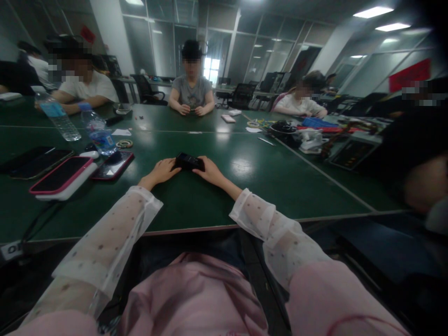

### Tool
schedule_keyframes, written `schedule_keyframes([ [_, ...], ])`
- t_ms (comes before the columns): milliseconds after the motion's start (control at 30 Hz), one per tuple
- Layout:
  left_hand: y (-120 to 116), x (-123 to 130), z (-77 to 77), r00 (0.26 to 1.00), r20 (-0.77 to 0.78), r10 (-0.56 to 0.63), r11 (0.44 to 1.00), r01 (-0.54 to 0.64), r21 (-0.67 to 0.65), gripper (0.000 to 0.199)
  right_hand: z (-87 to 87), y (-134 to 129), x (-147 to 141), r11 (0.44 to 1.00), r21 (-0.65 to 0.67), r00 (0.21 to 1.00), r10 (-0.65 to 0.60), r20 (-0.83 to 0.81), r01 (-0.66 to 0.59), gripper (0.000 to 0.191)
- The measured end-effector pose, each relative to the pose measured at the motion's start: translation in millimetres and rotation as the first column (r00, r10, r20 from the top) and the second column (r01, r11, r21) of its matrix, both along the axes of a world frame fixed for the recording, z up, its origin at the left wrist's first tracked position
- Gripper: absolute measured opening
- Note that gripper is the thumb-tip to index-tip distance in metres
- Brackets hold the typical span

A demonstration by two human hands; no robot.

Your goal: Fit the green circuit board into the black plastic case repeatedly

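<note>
With my forearms stretched forward over the table, angled inward, my left hand and right hand grip a black device by opposite ends, straight ahead of me.

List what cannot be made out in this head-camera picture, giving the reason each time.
- Head view: both ends of the black device, covered by the left hand and right hand.
- Head view: any markings on it, too small and blurred.
- Head view: wording on the upright bottle, blurred.
- Head view: the rest of the person at far right, cut off by the edge.
</note>
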State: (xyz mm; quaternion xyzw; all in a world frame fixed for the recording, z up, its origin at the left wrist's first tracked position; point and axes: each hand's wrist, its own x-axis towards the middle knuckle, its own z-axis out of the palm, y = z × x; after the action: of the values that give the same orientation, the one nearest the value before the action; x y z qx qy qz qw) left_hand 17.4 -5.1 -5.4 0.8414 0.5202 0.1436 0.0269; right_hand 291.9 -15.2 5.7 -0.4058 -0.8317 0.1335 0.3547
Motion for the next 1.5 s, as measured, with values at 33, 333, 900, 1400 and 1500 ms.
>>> schedule_keyframes([
  [33,0,0,0.3,1.0,0.002,0.0,1.0,0.0,0.0,0.062,-0.2,0,0,1.0,0.001,1.0,-0.003,-0.002,0.003,0.051],
  [333,-1,1,0.2,1.0,0.008,0.021,1.0,-0.021,0.007,0.066,-0.2,1,-1,0.999,0.024,0.999,-0.038,-0.03,0.039,0.051],
  [900,2,2,-0.7,0.998,-0.06,0.018,1.0,-0.018,0.003,0.057,6.9,-4,-1,0.996,0.077,0.987,-0.027,-0.16,0.039,0.053],
  [1400,4,0,-1.1,0.999,-0.046,-0.019,1.0,0.02,0.015,0.057,1.5,20,18,0.93,0.185,0.931,-0.267,-0.25,0.317,0.049],
  [1500,4,0,-1.5,0.999,-0.038,-0.02,1.0,0.02,0.009,0.059,-2.3,25,24,0.912,0.14,0.91,-0.352,-0.219,0.386,0.047],
])
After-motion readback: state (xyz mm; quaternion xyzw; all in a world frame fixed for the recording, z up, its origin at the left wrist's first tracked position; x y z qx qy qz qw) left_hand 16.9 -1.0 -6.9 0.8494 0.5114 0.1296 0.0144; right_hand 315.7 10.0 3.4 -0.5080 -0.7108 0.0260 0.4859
